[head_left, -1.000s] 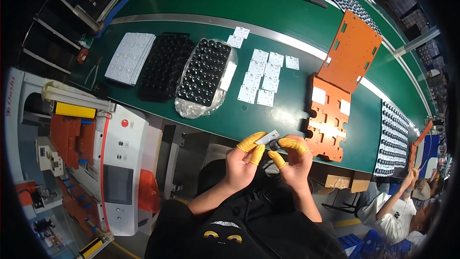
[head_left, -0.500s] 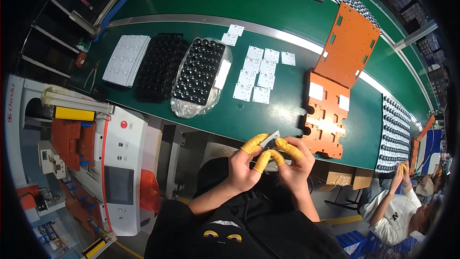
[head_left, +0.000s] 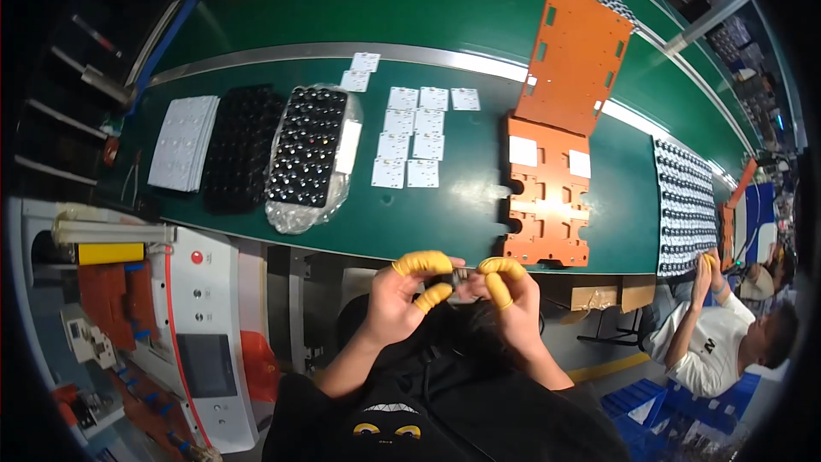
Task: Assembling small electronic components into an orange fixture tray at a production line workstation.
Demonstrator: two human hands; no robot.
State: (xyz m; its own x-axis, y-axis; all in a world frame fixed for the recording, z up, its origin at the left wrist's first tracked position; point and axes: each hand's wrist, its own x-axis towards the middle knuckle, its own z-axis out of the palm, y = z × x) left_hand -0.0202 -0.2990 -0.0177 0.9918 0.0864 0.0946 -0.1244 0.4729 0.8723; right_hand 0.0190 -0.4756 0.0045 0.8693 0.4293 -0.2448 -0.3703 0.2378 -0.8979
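Yellow finger cots cover the thumb and forefinger of my left hand and of my right hand. Both hands are raised in front of my body, just off the table's near edge. Between them is a small board with a dark part, tilted nearly edge-on and blurred. My left fingers are closed around its left side; my right thumb and forefinger pinch at its right edge. Beyond my right hand stands an orange fixture with its lid swung up. Two white square boards lie in its upper pockets.
Several white boards lie in rows on the green table. To their left are a bagged tray of black lens-like parts, a black tray and stacked white panels. A machine stands at left; a co-worker sits at right.
My view has shifted, so the table items sit further left. My hands have drawn slightly apart, and the small board has turned from showing its pale face to nearly edge-on.
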